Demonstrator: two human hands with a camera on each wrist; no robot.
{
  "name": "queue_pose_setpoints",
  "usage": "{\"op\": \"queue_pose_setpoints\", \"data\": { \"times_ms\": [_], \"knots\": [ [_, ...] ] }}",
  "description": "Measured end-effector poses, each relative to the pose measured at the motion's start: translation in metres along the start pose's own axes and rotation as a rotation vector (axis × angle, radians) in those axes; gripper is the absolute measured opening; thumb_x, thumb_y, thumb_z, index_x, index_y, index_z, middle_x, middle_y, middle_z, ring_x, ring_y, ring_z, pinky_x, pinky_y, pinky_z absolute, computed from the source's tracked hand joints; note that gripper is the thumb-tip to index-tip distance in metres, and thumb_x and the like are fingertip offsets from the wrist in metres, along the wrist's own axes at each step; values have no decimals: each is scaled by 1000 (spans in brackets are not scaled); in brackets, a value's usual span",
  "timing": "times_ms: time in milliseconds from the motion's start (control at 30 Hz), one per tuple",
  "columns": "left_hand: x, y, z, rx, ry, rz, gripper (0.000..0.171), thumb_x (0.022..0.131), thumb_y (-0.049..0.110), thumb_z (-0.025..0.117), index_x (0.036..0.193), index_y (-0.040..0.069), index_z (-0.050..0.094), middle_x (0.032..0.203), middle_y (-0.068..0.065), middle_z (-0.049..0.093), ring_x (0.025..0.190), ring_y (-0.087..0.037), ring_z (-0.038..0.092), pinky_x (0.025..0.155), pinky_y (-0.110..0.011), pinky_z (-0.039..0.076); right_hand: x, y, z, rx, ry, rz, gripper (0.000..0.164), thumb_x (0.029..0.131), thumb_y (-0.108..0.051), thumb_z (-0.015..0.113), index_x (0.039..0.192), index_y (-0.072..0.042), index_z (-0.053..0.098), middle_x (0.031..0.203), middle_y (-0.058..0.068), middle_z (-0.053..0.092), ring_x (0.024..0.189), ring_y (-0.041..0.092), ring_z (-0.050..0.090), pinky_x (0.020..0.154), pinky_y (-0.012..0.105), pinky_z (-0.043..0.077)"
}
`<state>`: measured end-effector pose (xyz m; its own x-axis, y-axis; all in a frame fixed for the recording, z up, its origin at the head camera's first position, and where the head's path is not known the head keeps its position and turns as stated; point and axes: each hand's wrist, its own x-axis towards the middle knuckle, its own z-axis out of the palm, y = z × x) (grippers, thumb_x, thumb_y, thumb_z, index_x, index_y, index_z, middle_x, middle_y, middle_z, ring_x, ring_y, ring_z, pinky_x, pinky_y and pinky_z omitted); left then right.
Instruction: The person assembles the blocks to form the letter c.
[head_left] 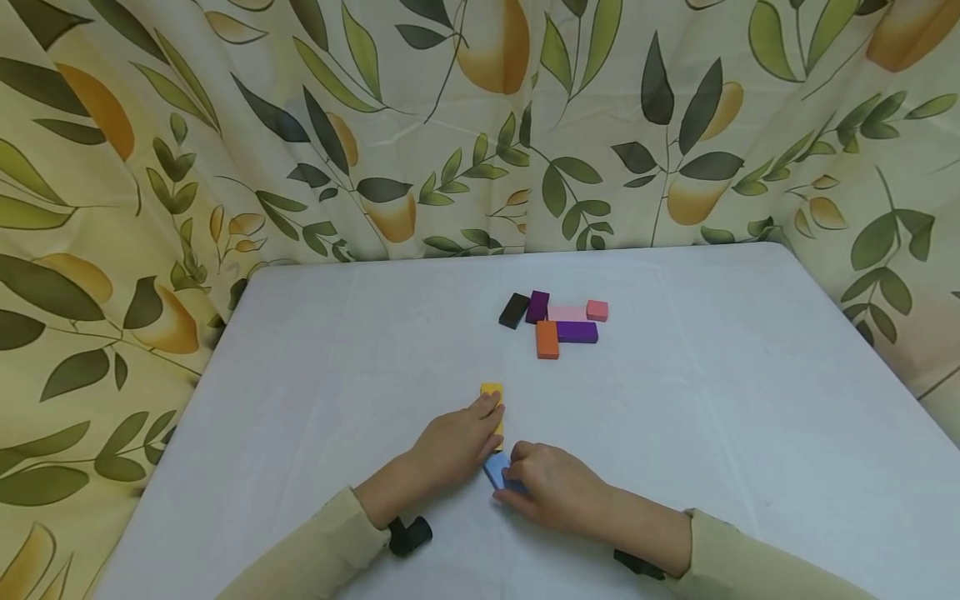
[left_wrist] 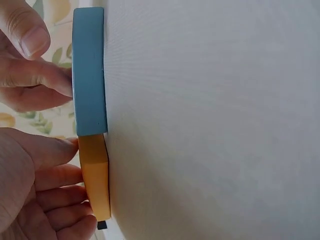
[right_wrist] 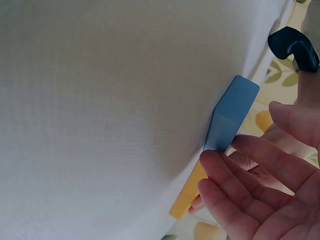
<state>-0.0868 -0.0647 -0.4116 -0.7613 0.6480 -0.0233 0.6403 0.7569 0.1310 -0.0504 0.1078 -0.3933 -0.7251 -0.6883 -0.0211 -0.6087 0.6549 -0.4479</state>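
A yellow block (head_left: 491, 388) and a blue block (head_left: 496, 469) lie end to end on the white table. My left hand (head_left: 461, 442) rests on the yellow block, with its fingers laid along the top. In the left wrist view its thumb touches near the joint where the yellow block (left_wrist: 95, 175) meets the blue block (left_wrist: 90, 70). My right hand (head_left: 558, 487) touches the blue block with its fingertips. The right wrist view shows these fingers (right_wrist: 260, 200) fairly straight, the thumb off the blue block (right_wrist: 232, 112). Part of each block is hidden under the hands in the head view.
Farther back on the white table (head_left: 360, 333) is a cluster of small blocks: black (head_left: 514, 311), dark purple (head_left: 537, 307), pale pink (head_left: 567, 313), coral (head_left: 597, 311), orange (head_left: 547, 340) and purple (head_left: 577, 332). A leaf-patterned curtain (head_left: 450, 167) hangs behind the table.
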Motion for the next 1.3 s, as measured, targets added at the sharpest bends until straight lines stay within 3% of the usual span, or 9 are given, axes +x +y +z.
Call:
{"op": "queue_pose_setpoints", "data": {
  "times_ms": [800, 1000, 1167, 1300],
  "knots": [
    [0, -2, -1, -34, -12, -1, 45, 96, 31, 47, 131, 3, 50, 139, -8, 42, 126, -18, 39, 92, -30, 43, 0, 6, 1, 23, -3, -32, 25, 84, -25, 68, 86, -1, 73, 78, 1, 61, 64, 3, 53, 63, 18, 49],
    [-1, -5, 1, -53, 16, 18, 44, 96, 30, 48, 130, 2, 51, 138, -9, 43, 126, -18, 40, 91, -31, 43, 3, 7, -1, 37, -28, -40, 24, 85, -25, 67, 86, -2, 73, 75, -1, 61, 61, 2, 51, 62, 16, 48],
    [-2, -7, 2, -65, 43, 38, 44, 96, 29, 49, 129, 1, 52, 138, -10, 43, 126, -19, 40, 91, -31, 43, 6, 9, -6, 13, 9, -98, 22, 86, -23, 65, 87, -3, 73, 79, -1, 64, 69, 5, 57, 67, 21, 50],
    [-2, -7, 4, -54, 42, 38, 44, 96, 30, 48, 130, 2, 51, 138, -10, 42, 126, -18, 39, 90, -31, 44, 9, 12, -14, 36, 68, -98, 20, 86, -21, 65, 92, -4, 73, 88, 1, 66, 80, 9, 61, 74, 27, 51]
  ]
}}
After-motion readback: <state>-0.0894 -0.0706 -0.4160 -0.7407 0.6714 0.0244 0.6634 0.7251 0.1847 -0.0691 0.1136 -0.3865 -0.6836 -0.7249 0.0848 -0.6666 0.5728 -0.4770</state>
